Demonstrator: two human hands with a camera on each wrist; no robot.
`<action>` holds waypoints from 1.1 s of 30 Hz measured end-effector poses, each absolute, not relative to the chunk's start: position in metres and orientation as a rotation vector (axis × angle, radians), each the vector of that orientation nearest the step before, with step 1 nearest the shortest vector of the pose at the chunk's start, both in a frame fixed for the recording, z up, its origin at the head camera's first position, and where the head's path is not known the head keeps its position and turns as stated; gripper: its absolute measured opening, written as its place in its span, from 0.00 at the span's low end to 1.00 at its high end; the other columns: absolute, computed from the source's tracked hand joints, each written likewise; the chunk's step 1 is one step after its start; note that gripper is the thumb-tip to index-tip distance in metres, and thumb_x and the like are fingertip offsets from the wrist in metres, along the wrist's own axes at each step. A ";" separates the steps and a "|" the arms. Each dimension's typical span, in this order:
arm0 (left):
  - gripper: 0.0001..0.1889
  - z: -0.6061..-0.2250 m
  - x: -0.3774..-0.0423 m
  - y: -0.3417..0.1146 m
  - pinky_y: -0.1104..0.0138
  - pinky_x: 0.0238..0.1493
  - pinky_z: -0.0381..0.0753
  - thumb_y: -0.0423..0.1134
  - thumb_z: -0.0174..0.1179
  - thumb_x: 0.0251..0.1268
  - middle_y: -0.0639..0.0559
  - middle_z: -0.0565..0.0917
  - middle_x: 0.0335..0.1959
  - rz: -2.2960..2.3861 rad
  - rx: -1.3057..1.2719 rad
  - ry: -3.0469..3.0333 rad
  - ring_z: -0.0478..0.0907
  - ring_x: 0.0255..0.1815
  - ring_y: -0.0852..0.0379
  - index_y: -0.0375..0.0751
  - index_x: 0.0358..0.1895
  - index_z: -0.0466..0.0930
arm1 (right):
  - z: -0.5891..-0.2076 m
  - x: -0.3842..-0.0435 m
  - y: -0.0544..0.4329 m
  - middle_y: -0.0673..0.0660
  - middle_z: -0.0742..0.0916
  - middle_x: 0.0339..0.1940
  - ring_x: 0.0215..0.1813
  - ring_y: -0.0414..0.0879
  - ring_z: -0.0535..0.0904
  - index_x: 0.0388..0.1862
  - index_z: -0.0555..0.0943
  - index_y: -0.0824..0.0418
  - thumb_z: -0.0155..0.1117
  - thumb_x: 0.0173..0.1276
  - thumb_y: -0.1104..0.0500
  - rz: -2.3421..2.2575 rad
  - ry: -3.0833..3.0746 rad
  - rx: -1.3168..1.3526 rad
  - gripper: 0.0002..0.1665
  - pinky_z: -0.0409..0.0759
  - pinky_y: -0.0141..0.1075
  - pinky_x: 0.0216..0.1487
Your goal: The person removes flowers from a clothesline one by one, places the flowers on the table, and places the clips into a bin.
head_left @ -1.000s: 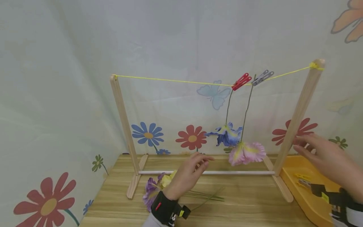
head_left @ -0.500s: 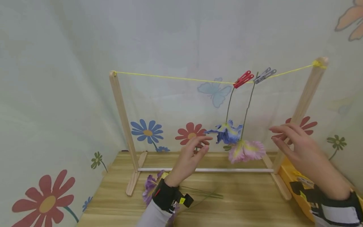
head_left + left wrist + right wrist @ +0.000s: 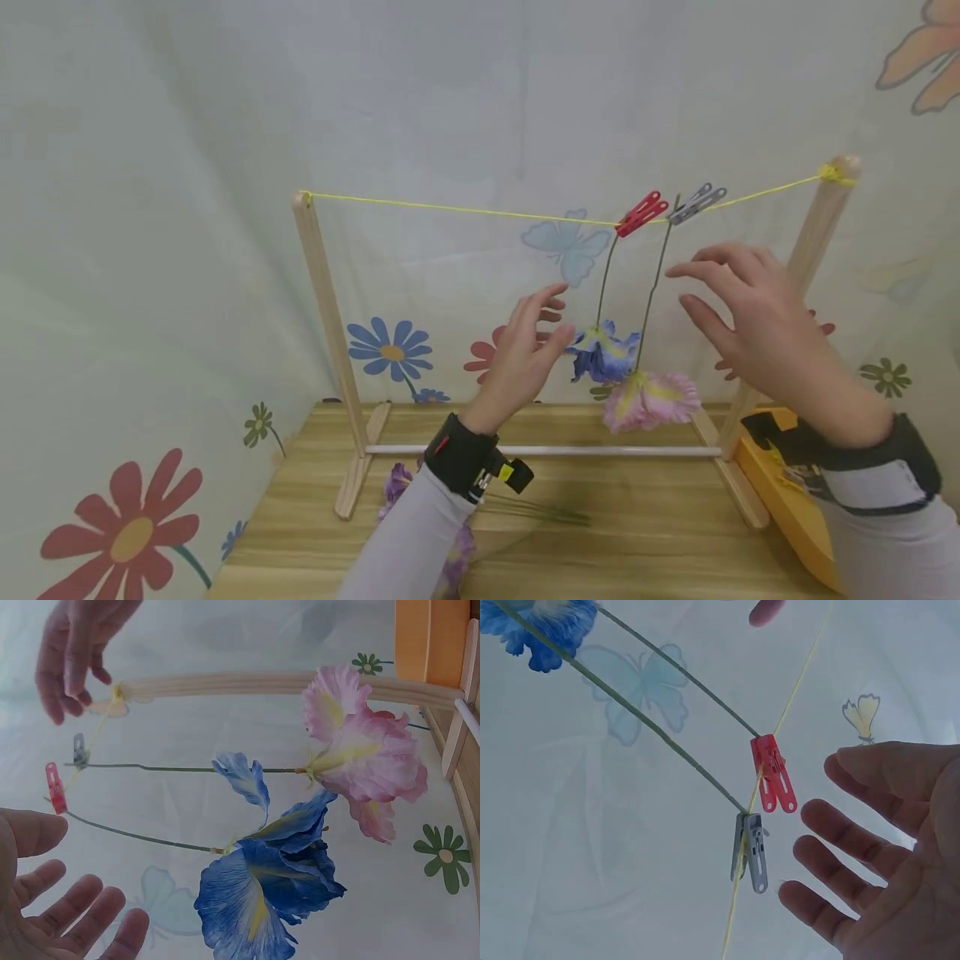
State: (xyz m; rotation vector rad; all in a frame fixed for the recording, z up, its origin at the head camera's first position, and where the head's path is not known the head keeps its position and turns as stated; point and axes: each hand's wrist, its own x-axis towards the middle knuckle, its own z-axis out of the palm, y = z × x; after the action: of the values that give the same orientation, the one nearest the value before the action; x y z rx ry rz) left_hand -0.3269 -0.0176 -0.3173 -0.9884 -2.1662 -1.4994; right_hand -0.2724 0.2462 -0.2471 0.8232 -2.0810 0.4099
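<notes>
Red clip (image 3: 641,216) on yellow line (image 3: 450,208) | left grip (image 3: 523,357) relaxed | right grip (image 3: 761,321) relaxed

Table (image 3: 637,542) with frame (image 3: 327,333), purple flowers (image 3: 395,483), tray (image 3: 783,510)

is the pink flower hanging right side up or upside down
Upside down: the pink flower hangs petals-down, its stem running up to the gray clothespin on the yellow string.

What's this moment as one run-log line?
left hand: empty | right hand: empty | blue iris: hangs from red clothespin | pink iris: hangs from gray clothespin
</notes>
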 end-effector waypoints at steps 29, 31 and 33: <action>0.35 -0.296 -0.370 0.015 0.61 0.70 0.73 0.40 0.55 0.82 0.46 0.69 0.78 -1.753 -1.085 -2.309 0.67 0.77 0.49 0.50 0.85 0.51 | -0.167 -0.342 0.228 0.71 0.84 0.54 0.65 0.72 0.71 0.60 0.81 0.70 0.65 0.75 0.64 0.171 -2.409 0.855 0.18 0.64 0.70 0.65; 0.35 -0.296 -0.369 0.017 0.61 0.70 0.74 0.40 0.55 0.82 0.46 0.71 0.76 -1.781 -1.081 -2.298 0.69 0.76 0.49 0.51 0.85 0.52 | -0.165 -0.343 0.228 0.71 0.85 0.52 0.63 0.73 0.72 0.58 0.83 0.70 0.65 0.75 0.65 0.143 -2.414 0.837 0.16 0.65 0.70 0.63; 0.34 -0.295 -0.369 0.019 0.61 0.69 0.74 0.39 0.55 0.82 0.47 0.73 0.75 -1.788 -1.074 -2.293 0.70 0.75 0.49 0.51 0.85 0.53 | -0.163 -0.343 0.229 0.71 0.85 0.50 0.61 0.74 0.73 0.57 0.84 0.70 0.64 0.76 0.65 0.114 -2.421 0.815 0.15 0.66 0.71 0.61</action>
State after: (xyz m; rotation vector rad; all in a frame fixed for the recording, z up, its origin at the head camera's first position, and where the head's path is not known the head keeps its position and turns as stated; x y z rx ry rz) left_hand -0.3686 0.0186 -0.2953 -1.0742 -2.2925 -1.7877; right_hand -0.3432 0.2290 -0.1626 0.8148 -2.4212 0.1140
